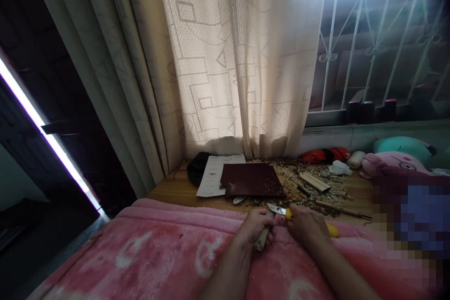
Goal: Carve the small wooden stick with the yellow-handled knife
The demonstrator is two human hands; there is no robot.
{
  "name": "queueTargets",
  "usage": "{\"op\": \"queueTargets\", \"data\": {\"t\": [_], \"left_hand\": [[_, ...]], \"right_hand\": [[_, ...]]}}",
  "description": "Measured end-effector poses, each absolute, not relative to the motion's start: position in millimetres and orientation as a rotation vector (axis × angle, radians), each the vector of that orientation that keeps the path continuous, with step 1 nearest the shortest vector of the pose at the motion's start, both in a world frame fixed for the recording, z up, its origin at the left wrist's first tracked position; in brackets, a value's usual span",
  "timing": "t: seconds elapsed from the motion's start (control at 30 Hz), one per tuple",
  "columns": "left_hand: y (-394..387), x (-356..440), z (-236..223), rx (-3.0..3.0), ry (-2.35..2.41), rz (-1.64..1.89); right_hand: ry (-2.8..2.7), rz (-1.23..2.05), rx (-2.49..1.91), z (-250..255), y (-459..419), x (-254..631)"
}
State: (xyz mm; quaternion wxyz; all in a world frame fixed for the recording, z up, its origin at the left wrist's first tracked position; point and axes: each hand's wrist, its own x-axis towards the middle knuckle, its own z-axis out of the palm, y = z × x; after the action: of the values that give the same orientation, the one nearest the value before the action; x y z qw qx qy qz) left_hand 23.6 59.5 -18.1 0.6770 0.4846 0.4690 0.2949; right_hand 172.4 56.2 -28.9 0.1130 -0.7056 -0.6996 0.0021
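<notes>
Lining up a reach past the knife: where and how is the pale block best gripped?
Grip the pale block across its middle, coming from above, thumb on the near long side, fingers on the far one. It looks long and narrow and lies flat among the shavings, so a pinch across its width should suit best. The right hand is nearer but holds the knife.

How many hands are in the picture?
2: the bare left hand, around a rough greyish-brown stick-like piece, and the bare right hand, around a yellow-handled metal knife.

wooden surface [176,191] | maroon board [253,179] | printed sheet [212,178] | chips [293,170], seemingly wood
</notes>
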Motion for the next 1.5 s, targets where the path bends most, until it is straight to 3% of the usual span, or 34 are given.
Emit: {"op": "queueTargets", "data": {"t": [1.0, 1.5], "left_hand": [[63, 28, -20, 1.109, 1.105, 0.65], [52, 28, -16, 1.102, 0.924, 0.69]], "right_hand": [[-2.034, 0.085, -2.057, -33, 61, 171], [-1.877, 0.081, -2.264, -26, 63, 183]]}}
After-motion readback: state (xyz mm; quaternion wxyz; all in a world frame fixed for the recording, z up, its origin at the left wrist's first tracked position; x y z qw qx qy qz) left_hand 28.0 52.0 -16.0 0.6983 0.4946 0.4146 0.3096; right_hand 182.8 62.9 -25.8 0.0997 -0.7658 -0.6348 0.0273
